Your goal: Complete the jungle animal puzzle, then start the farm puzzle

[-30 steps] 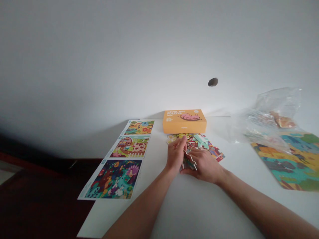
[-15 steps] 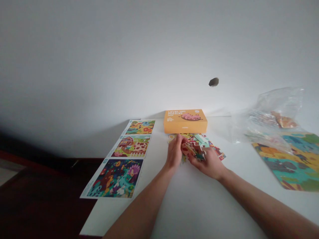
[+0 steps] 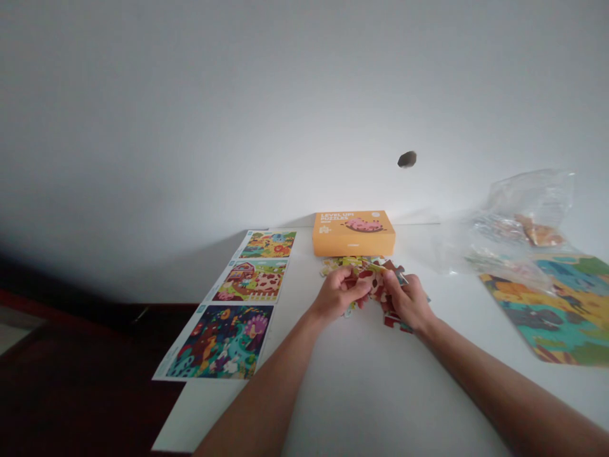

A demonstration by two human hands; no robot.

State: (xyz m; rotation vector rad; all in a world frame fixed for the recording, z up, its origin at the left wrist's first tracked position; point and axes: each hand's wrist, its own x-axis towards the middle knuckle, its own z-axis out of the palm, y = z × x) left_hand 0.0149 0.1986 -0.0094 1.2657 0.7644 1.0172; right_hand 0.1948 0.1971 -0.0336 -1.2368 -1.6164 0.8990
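Observation:
Between my two hands are jigsaw puzzle pieces [image 3: 375, 283], printed in dark red, cream and yellow-green. My left hand [image 3: 337, 294] is closed on pieces, its thumb lying over their near side. Closed as well, my right hand [image 3: 405, 299] pinches pieces with the thumb on top. Exactly how many pieces each hand has is hidden by the fingers. Loose puzzle pieces [image 3: 329, 265] lie under and behind the hands, in front of an orange puzzle box [image 3: 353, 244]. A dark red piece [image 3: 398, 322] shows just below my right hand.
A sheet with three printed pictures [image 3: 223, 339] lies along the table's left edge. To the right are clear plastic bags [image 3: 530, 190] with pieces inside and an assembled puzzle [image 3: 554, 317]. The white wall [image 3: 285, 127] with a dark hole [image 3: 407, 159] stands behind the table.
My hands have turned, with thumbs now on top, and the right has shifted slightly right. Pieces that lay in the cupped hands are now gripped upright between the fingers.

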